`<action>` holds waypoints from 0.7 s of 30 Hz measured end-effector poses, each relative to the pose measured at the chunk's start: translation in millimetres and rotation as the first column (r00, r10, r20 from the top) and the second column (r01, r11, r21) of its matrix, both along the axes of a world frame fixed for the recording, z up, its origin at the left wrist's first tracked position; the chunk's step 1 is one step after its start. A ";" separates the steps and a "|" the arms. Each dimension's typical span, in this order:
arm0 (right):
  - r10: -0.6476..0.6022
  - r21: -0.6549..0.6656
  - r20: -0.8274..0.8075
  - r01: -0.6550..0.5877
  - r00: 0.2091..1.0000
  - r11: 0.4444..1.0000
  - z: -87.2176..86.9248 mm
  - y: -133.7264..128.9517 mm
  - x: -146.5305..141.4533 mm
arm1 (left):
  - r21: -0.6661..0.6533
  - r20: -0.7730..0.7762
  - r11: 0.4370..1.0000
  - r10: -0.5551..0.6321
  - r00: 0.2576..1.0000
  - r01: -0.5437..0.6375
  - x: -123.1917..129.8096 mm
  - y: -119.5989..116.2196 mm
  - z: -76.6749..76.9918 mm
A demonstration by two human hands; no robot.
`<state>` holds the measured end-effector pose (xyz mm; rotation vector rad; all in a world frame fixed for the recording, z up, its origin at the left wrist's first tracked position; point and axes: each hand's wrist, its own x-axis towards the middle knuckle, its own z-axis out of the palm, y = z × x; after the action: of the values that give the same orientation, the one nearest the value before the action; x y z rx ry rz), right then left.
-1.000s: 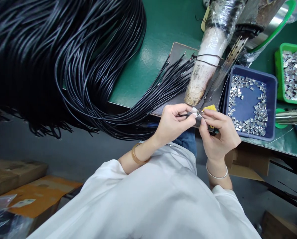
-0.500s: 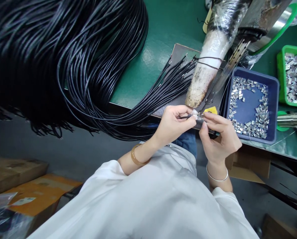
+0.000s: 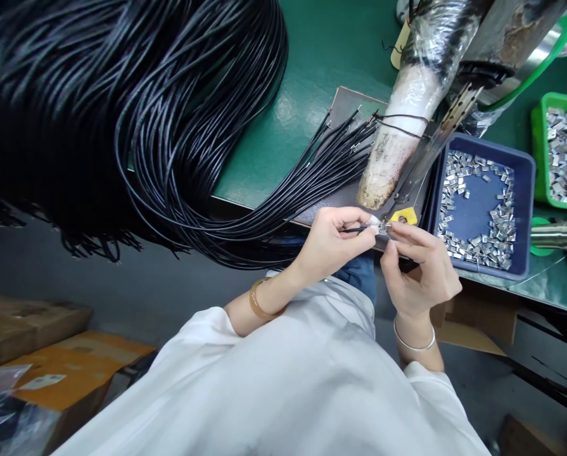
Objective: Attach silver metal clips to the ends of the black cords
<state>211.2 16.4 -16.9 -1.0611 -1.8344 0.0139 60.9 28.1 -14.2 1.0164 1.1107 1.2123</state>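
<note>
My left hand [image 3: 329,246] pinches a black cable [image 3: 354,229] near its end, with white coverings on the fingertips. At that end sits a small metal connector [image 3: 382,229], its details too small to make out. My right hand [image 3: 422,269] has its fingertips closed in at the connector from the right, the thumb just below the index finger. Behind both hands lies a bundle of black cables [image 3: 306,174], their stripped ends on a grey mat [image 3: 347,101]. A yellow piece [image 3: 403,216] rests just beyond my right fingertips.
A white, plastic-wrapped tube [image 3: 392,133] slants down close above my hands, beside a perforated metal bar [image 3: 457,111]. To the right stand a blue tray [image 3: 524,209] and a green bin [image 3: 541,152] of small metal parts. A large cable heap [image 3: 169,95] covers the left.
The view has shifted slightly, so the bench things appear a little lower and further right. Both hands stay at the connector with only tiny finger movements.
</note>
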 end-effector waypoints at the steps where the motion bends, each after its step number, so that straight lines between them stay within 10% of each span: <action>1: -0.001 0.012 0.010 0.000 1.000 1.000 -1.0 -0.3 0.4 | -0.009 0.012 1.000 -0.012 1.000 0.012 -0.3 -0.1 -0.5; 21: 0.023 -0.051 -0.008 -0.024 1.000 0.998 3.9 7.6 0.4 | 0.033 -0.001 0.999 -0.006 1.000 0.006 -2.6 -4.4 -1.6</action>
<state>211.6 23.9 -13.0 -1.0736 -1.8487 0.0793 58.3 23.7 -15.8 1.0452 1.0902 1.2291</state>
